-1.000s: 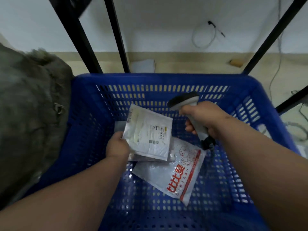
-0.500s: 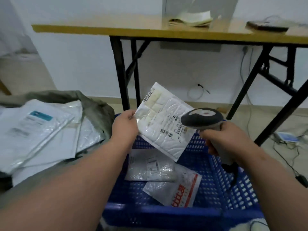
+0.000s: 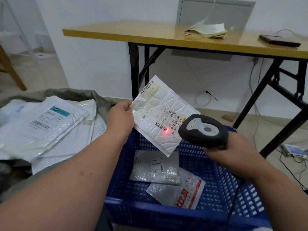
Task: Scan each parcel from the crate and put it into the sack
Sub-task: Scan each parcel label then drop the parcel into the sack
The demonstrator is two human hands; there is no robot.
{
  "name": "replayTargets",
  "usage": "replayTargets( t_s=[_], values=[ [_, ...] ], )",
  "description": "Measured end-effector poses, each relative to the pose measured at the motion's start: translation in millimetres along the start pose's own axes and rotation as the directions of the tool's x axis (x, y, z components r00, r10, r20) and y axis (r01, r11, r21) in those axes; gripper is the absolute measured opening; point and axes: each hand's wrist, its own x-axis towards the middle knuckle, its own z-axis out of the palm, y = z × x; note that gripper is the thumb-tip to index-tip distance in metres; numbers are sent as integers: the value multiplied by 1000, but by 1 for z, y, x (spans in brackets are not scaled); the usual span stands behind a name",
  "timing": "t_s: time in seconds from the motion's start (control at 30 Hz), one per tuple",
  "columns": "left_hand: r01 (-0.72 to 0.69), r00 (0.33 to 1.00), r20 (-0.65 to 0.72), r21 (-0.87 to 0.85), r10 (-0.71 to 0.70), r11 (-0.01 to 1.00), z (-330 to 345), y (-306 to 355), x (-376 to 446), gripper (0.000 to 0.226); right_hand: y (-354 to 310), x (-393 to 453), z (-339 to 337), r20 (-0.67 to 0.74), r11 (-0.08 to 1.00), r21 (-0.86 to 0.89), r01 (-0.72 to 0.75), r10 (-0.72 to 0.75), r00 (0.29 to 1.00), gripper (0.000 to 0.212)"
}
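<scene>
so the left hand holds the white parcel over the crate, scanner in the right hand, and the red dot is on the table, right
Not quite. In the head view the red dot falls on the parcel, by its barcode, not on the table. The rest stands: the left hand holds the parcel over the crate, and the right hand holds the scanner.

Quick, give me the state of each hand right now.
Left hand: pinching the white bubble mailer by its edge.
Right hand: gripping the barcode scanner, aimed at the mailer's label.
</scene>
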Motion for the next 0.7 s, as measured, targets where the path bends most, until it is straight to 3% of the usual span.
replayTargets(
  t_s=[0.2,0.37,0.7],
  values=[
    [5,1000,14,23,-6,1000,0,-8,8,38,-2,1,0,-25,995,-87,49,-52,998,30],
    [15,1000,14,54,-16,998,-3,-11,10,36,-4,2,0,-26,992,-118,49,-52,998,20],
    [53,998,40,35,-55,998,-9,-11,9,40,-7,6,5,-19,986,-163,34,-38,999,25]
  ],
)
